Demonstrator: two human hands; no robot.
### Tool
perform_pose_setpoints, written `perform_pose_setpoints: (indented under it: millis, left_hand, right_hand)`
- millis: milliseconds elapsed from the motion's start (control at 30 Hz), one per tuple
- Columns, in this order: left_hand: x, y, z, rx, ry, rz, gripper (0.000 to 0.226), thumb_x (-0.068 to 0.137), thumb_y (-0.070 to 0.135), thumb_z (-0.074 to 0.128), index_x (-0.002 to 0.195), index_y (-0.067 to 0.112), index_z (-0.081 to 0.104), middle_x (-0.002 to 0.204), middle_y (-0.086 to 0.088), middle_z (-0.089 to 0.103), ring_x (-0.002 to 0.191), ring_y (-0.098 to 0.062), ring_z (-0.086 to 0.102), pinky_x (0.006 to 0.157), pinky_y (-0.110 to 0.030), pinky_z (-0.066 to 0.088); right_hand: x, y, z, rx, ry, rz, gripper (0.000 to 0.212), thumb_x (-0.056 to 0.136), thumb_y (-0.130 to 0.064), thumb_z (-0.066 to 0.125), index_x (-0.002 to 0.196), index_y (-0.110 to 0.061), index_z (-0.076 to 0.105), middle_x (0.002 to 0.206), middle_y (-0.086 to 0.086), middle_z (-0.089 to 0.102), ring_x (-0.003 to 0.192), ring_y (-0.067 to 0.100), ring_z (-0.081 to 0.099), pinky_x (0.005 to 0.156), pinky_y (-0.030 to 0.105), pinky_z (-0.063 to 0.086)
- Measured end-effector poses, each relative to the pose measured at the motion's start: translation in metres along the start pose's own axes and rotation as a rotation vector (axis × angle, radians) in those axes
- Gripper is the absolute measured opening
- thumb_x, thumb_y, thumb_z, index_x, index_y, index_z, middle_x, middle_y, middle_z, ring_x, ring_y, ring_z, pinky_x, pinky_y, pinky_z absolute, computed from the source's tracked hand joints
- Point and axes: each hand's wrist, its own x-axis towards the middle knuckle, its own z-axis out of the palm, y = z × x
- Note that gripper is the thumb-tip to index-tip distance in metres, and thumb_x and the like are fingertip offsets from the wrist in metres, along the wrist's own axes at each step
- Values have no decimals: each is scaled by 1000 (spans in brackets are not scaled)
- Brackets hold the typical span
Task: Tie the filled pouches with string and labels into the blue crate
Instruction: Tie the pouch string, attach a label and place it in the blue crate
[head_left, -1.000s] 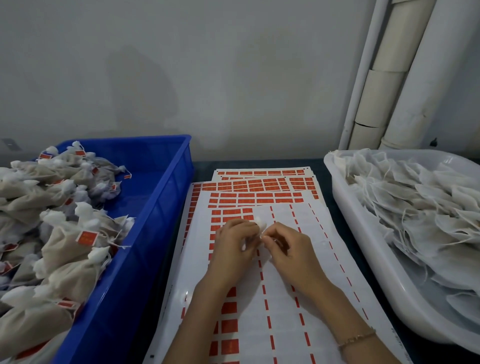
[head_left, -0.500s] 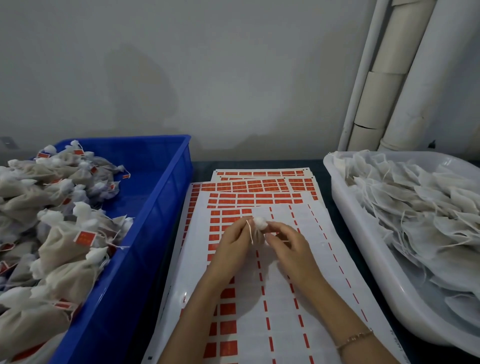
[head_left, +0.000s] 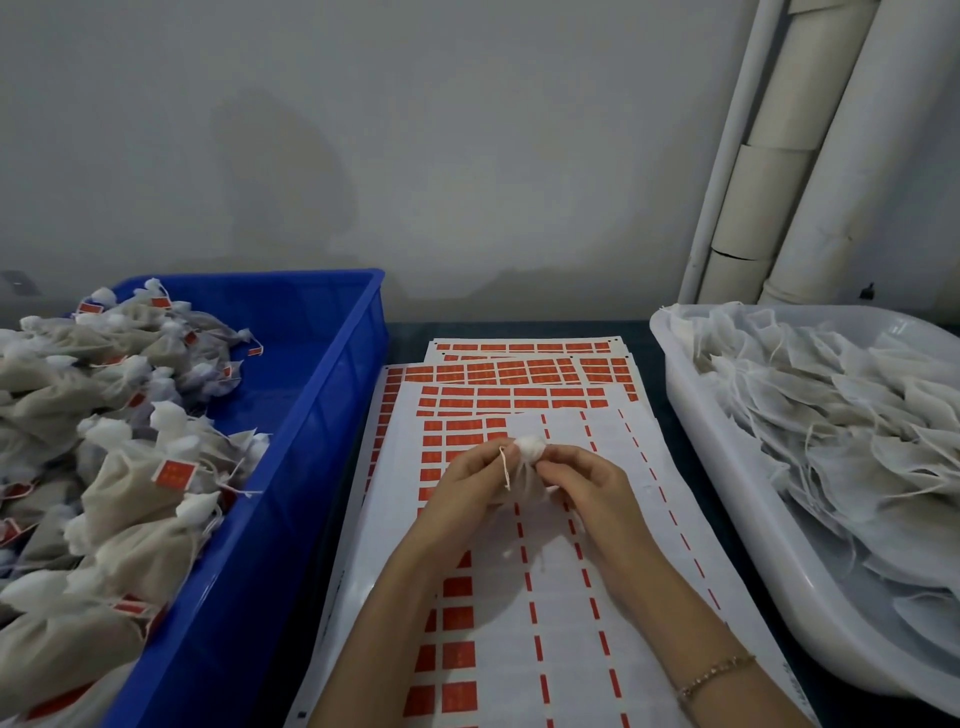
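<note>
A small white filled pouch (head_left: 530, 470) is held between both hands above the label sheets (head_left: 571, 597). My left hand (head_left: 470, 486) grips its left side, and a thin string (head_left: 505, 467) hangs over that hand's fingers. My right hand (head_left: 587, 486) pinches the pouch at its gathered neck, whose puffy top (head_left: 531, 448) sticks up. The blue crate (head_left: 311, 415) on the left holds several tied pouches (head_left: 140, 493) with red labels.
A white tub (head_left: 737, 525) on the right is heaped with several untied pouches (head_left: 831, 415) and loose strings. Sheets of red labels are stacked between crate and tub on a dark table. White pipes (head_left: 810, 156) run up the wall at the back right.
The pouch's gathered top has come up into view between my fingers and the string now hangs over my left hand. Both hands stay at the same spot.
</note>
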Motion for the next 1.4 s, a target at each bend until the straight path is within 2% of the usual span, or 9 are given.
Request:
perform_pose_setpoints:
  millis: [100,233,367,567,700,867,1067,1200,1400]
  left_hand:
    - [2,-4,-3,-35,1,-27,44,94,16,51,69,44,74,74,20,70,74,6,66,60,-8,49]
    - [1,-3,-2,-49,-19,-17,18,91,31,56,90,33,74,94,11,71,94,-10,67,75,-19,53]
    - [2,-5,1,-22,32,-22,16,92,27,56,100,25,69,101,3,69,99,-18,64,86,-28,55]
    - [6,-10,3,-15,142,-123,13,90,26,61,101,20,63,103,-2,64,94,-21,62,70,-20,55]
    - [5,-10,4,-62,143,-157,15,91,27,59,98,16,66,102,-7,65,97,-25,63,80,-27,56]
    - [4,-10,1,-223,139,-193,8,92,21,58,92,20,66,104,-7,67,101,-25,63,91,-35,53]
    - [4,-10,-3,-284,61,-198,14,88,23,62,91,14,72,101,-8,71,99,-24,66,87,-33,55]
    - [3,-8,-11,-219,62,-182,24,73,35,69,89,18,75,101,-6,69,99,-25,65,84,-34,56]
    - [2,-10,-13,-56,62,-155,26,74,42,67,87,20,75,93,1,71,93,-21,65,73,-19,52]
  right_hand:
    - [-1,-1,-1,51,-16,33,15,91,-21,60,100,-23,71,100,-5,70,99,14,61,85,26,51]
    - [-1,0,-2,72,-8,60,17,88,-26,63,102,-24,72,99,-7,71,100,13,61,88,29,51]
    - [0,2,-2,121,32,78,18,84,-29,67,101,-27,72,97,-11,72,97,13,63,85,26,52]
    - [4,6,-2,131,144,68,17,84,-23,70,100,-27,70,95,-7,72,91,16,66,75,26,54]
    - [4,7,-3,25,201,-30,15,84,-18,70,93,-26,62,88,-7,71,82,14,67,61,16,52]
    - [-1,10,0,-281,197,-335,13,85,-9,67,82,-21,66,85,-10,68,81,6,63,74,16,54]
    - [0,17,0,-534,256,-451,15,80,-11,72,95,-15,73,89,-12,63,74,-4,57,67,-7,38]
    - [2,15,-3,-515,210,-414,13,83,-18,71,96,-19,72,89,-13,66,76,-1,61,67,-3,42]
    - [4,16,-8,-507,188,-371,11,84,-26,69,93,-21,73,88,-12,69,77,3,62,66,6,47]
